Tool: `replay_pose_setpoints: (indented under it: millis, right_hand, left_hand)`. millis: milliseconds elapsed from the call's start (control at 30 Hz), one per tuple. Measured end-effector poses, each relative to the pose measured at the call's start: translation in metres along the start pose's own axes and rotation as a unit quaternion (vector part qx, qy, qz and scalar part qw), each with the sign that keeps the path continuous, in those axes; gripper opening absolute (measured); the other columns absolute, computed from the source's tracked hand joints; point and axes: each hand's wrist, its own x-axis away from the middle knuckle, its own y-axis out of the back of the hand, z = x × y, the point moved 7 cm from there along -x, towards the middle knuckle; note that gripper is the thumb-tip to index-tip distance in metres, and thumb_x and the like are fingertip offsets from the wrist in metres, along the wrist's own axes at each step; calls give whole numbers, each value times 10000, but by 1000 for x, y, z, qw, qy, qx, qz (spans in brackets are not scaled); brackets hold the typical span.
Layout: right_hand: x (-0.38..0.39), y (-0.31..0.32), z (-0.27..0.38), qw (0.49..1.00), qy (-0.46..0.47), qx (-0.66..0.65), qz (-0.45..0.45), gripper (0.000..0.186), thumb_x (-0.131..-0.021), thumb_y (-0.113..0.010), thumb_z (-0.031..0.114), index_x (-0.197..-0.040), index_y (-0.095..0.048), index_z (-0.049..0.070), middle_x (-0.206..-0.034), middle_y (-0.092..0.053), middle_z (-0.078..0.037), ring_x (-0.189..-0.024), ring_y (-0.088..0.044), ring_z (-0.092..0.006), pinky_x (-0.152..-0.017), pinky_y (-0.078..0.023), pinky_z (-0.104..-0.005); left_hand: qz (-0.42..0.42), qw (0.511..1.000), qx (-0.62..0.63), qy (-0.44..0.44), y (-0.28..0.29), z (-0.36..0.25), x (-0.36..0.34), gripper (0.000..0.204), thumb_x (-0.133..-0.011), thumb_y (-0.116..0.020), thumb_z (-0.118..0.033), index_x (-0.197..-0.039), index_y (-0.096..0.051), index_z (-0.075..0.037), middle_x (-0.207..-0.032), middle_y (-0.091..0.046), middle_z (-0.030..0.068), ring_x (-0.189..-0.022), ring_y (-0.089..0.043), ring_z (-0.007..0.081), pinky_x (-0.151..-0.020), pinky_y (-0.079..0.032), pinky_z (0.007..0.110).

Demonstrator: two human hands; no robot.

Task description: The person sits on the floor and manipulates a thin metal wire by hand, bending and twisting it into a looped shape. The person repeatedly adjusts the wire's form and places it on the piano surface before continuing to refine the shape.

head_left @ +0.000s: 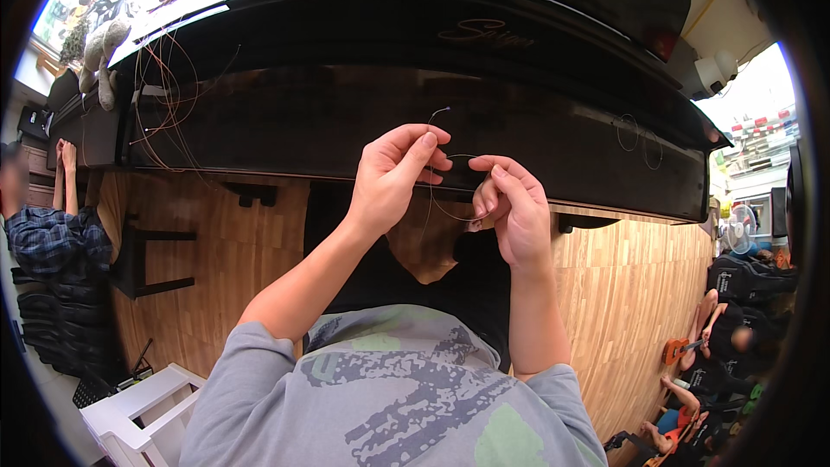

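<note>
My left hand [391, 175] pinches a thin wire string [447, 110] between thumb and fingers, its small bluish tip sticking up past the fingertips. Just to the right, my right hand [517, 209] also has its thumb and index finger closed on the string. Between the hands the string bends in a loose loop that hangs below the fingertips. Both hands are raised in front of the black piano [346, 112]. At its left end lie several loosely coiled copper-coloured strings [173, 108]. A smaller thin coil [638, 134] rests toward the right end.
A grey stuffed toy [104, 52] sits at the piano's left corner. To the left are a person in a plaid shirt [52, 233], a dark stool [130, 259] and a white stool [151, 406]. At right, people sit with a small orange guitar [679, 349] near a fan [740, 228].
</note>
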Motion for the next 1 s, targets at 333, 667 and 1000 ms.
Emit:
replay_pose_setpoints:
  millis: [333,667,1000]
  right_hand:
    - [-2,18,4,996,52,-71,-30,149,-898,-396,127,-817,-506,69,-769,-588,-69,-739,-567,-157,-668,-429,-277]
    - [2,0,-11,983,-62,170,-29,187,-1016,-376,244,-1003,-482,90,-884,-608,-68,-591,-604,-97,-477,-435,-188]
    - [7,-3,-5,957,-39,286,-42,239,-990,-430,202,-1012,-592,29,-843,-591,-40,-585,-536,-76,-508,-408,-202]
  left_hand:
    - [-41,972,231,16,16,-1,-9,229,-982,-501,-157,-1128,-591,-6,-774,-584,-1,-693,-581,101,-635,-515,269]
    - [-8,991,133,21,6,7,-3,296,-981,-491,-157,-1218,-554,10,-771,-532,-27,-716,-507,62,-647,-455,233]
    - [-8,982,187,-5,0,8,-1,217,-1002,-442,-162,-1106,-575,-24,-723,-508,-18,-703,-504,79,-669,-469,255]
